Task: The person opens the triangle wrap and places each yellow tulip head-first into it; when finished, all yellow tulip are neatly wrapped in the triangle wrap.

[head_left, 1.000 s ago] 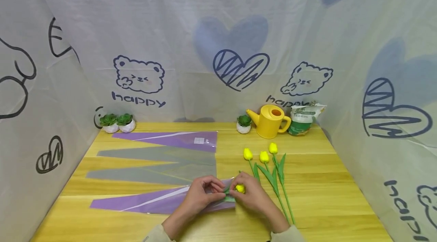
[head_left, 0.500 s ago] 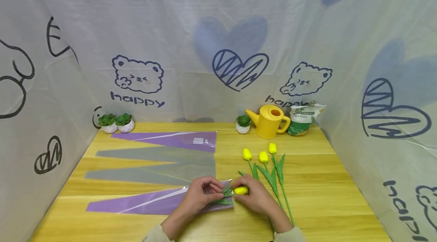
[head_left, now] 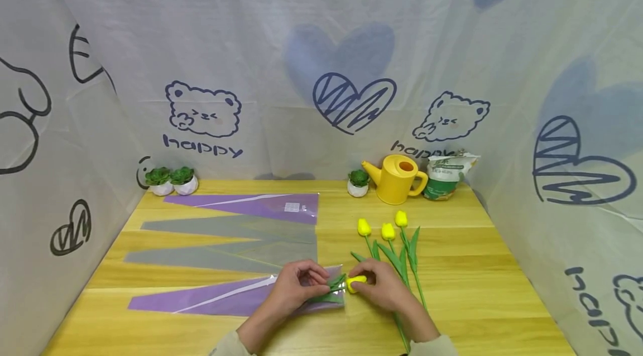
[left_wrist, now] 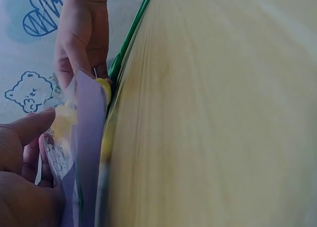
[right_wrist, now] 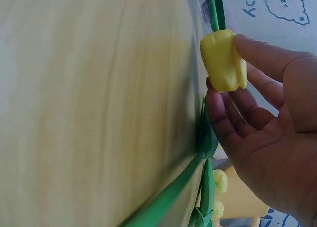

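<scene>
From the head view, both hands meet low on the wooden surface [head_left: 467, 289]. The right hand [head_left: 384, 288] has a yellow tulip [head_left: 355, 282] by its bloom, the flower lying sideways, bloom just right of the mouth of the purple sleeve [head_left: 236, 299]. The left hand [head_left: 293, 288] has its fingers [head_left: 315, 278] curled over the wide end of that sleeve, pinching it where green leaves poke in. The stem runs under the right hand and is mostly hidden; a green length shows again near the wrist.

From the left wrist view, all is close and blurred: the left hand [left_wrist: 22, 172] holds the sleeve [left_wrist: 89, 153] edge-on, a thumb on clear film, and the bloom [left_wrist: 103, 86] is only a yellow smear behind the plastic. The right hand [left_wrist: 81, 36] comes in from above; the surface [left_wrist: 223, 113] fills the rest.

From the right wrist view, it is plain: the tulip bloom [right_wrist: 223, 59] sits pinched between the right hand's fingers [right_wrist: 267, 56] and thumb, a smooth, waxy, closed bud with a green stem leaving its top, cut by the frame edge. The palm [right_wrist: 277, 158] lies loosely behind. Below, other tulip stems and buds [right_wrist: 218, 185] lie on the surface [right_wrist: 89, 108].
</scene>
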`<state>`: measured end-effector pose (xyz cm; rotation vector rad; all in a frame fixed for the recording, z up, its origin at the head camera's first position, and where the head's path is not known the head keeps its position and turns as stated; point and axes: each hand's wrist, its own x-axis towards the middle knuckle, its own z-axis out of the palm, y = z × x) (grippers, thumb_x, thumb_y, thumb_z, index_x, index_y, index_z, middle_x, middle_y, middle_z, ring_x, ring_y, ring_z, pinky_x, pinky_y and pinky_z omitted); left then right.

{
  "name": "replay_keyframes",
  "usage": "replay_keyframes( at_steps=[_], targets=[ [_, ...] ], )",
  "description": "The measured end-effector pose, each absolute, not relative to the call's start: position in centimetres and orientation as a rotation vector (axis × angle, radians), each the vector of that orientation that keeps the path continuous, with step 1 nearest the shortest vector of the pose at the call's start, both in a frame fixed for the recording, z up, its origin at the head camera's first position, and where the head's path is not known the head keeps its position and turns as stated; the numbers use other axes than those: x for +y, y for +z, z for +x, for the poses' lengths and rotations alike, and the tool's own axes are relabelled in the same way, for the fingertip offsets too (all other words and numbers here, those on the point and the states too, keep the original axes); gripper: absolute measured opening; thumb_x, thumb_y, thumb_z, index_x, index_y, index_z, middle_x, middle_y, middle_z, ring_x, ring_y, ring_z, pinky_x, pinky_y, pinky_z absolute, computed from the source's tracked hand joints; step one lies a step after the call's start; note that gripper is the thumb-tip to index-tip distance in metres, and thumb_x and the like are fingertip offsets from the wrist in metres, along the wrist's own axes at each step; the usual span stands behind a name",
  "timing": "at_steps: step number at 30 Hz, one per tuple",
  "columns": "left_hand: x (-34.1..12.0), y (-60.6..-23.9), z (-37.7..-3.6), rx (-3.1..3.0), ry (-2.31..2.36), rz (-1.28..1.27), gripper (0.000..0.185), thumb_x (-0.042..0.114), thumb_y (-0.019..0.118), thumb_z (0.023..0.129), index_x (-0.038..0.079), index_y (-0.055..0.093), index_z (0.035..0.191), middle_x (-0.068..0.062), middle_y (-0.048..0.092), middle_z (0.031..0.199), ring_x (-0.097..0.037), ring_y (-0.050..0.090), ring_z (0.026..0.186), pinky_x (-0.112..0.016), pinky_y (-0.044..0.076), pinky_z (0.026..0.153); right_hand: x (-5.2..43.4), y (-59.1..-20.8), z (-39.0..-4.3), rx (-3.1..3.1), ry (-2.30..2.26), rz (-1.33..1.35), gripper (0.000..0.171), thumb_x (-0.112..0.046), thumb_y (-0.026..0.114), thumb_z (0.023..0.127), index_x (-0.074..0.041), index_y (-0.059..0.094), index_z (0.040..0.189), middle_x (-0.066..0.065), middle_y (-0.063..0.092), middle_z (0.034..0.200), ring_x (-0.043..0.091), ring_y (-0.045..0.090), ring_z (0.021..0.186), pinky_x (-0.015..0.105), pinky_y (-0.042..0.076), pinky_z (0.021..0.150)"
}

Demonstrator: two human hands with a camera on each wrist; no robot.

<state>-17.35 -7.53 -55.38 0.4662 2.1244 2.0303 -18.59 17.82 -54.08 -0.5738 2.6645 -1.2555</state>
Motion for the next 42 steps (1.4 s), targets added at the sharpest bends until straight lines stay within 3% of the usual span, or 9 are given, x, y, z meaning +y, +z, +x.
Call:
replay_keyframes(
  at_steps=[14, 33, 42],
  targets=[
    [-7.6, -54.6, -16.9, 2.159, 1.978, 0.389, 0.023, 0.001, 0.086, 0.08, 0.002, 0.076, 0.1, -0.018, 0.076, 0.096, -0.009, 0.068, 0.078, -0.021, 0.057, 0.073, 17.4, -53.0, -18.1, 2.521, -1.503, -0.436, 0.014, -0.019, 0.08, 0.092, -0.012, 0.077, 0.104, 0.005, 0.074, 0.106, 0.008, 0.066, 0.089, 0.021, 0.058, 0.077],
    [-7.5, -53.8, -17.0, 2.179, 1.993, 0.461, 0.02, 0.003, 0.086, 0.081, 0.002, 0.076, 0.099, -0.018, 0.076, 0.095, -0.007, 0.068, 0.076, -0.022, 0.058, 0.073, 16.4, -52.6, -18.1, 2.368, -1.642, -0.416, 0.021, -0.02, 0.08, 0.092, -0.005, 0.076, 0.106, 0.01, 0.074, 0.102, 0.013, 0.07, 0.08, 0.028, 0.061, 0.069],
    [-7.5, -53.6, -17.2, 2.189, 1.971, 0.472, 0.02, 0.004, 0.085, 0.082, 0.001, 0.076, 0.1, -0.018, 0.075, 0.096, -0.008, 0.068, 0.078, -0.024, 0.058, 0.075, 15.7, -52.8, -18.0, 2.388, -1.63, -0.449, 0.019, -0.02, 0.08, 0.092, -0.006, 0.077, 0.106, 0.01, 0.074, 0.1, 0.011, 0.068, 0.079, 0.024, 0.059, 0.068]
  ],
)
